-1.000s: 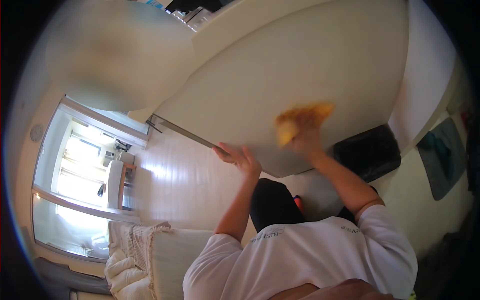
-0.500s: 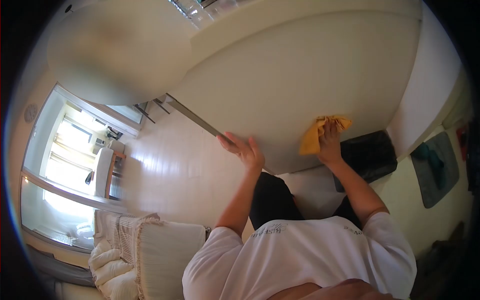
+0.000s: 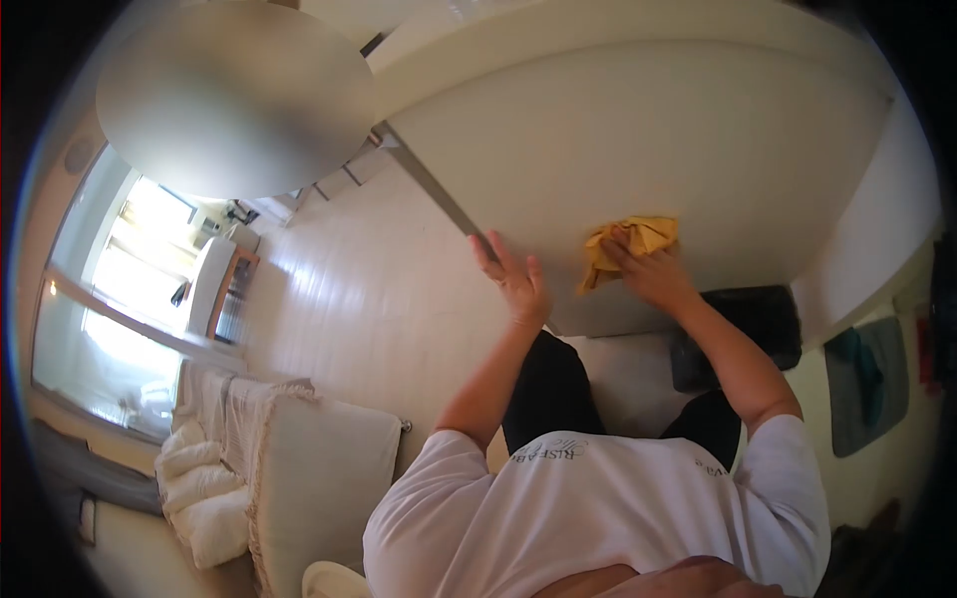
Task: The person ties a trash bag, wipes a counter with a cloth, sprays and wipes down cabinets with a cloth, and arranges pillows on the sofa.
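A large pale flat panel (image 3: pixel 638 130) stretches in front of me. My right hand (image 3: pixel 648 271) presses a crumpled yellow cloth (image 3: pixel 653 233) against its lower part, fingers over the fabric. At the panel's left edge, my left hand (image 3: pixel 518 279) rests with fingers spread, its fingertips touching the narrow grey edge strip (image 3: pixel 434 184). Nothing is seen in the left palm.
A black bin-like object (image 3: pixel 748 309) stands low behind my right forearm. To the right lies a grey mat (image 3: pixel 867 384) with a teal item on it. A covered couch (image 3: pixel 324 478) is at lower left, on the pale floor (image 3: pixel 339 319).
The yellow cloth and my right hand moved right, then back left and slightly up across the panel. My left hand stays at the panel's edge. The whole view has shifted.
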`<state>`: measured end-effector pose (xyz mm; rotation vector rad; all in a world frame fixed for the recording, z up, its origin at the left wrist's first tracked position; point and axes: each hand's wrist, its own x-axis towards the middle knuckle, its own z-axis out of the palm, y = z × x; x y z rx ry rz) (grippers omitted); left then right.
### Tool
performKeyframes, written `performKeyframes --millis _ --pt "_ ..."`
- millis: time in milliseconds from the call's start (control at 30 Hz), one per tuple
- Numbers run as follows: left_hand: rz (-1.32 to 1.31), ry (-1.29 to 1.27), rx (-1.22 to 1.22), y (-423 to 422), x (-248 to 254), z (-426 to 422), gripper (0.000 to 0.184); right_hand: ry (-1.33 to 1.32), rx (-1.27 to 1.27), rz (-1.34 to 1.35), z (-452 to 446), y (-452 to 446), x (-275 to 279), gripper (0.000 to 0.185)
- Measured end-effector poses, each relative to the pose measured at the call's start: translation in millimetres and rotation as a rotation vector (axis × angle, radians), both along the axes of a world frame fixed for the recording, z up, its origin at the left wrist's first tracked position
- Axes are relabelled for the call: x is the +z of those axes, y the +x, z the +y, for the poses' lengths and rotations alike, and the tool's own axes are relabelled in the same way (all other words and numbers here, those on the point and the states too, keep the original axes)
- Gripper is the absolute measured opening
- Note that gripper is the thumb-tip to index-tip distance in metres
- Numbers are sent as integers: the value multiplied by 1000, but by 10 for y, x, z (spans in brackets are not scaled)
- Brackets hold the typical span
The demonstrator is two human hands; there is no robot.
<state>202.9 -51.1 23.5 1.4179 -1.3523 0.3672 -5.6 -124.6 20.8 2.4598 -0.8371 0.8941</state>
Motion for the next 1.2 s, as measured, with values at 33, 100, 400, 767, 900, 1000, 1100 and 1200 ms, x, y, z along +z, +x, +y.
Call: performKeyframes --millis 33,100,400,767,900,1000,1100,1200 --pt "20 5 -16 22 3 33 62 81 -15 37 33 -11 161 63" --pt "33 -2 -37 64 -12 67 59 98 -49 -108 57 62 609 63" --pt "-22 114 51 69 -44 165 62 -376 499 -212 352 1241 2353 52" --pt "6 72 161 -106 -276 -45 73 -463 -96 -292 -251 -278 2162 60" --pt "39 62 73 -169 -227 -34 72 -592 -328 -483 -600 -1627 2119 49" --pt "34 94 78 -203 -253 33 74 -515 -403 -437 -467 -2330 2219 42" --pt "42 101 132 -148 -251 -29 77 -455 -380 -607 -749 -2259 2174 35" --pt "86 102 106 -239 -194 -3 80 -285 -231 -694 -1003 -1662 1697 33"
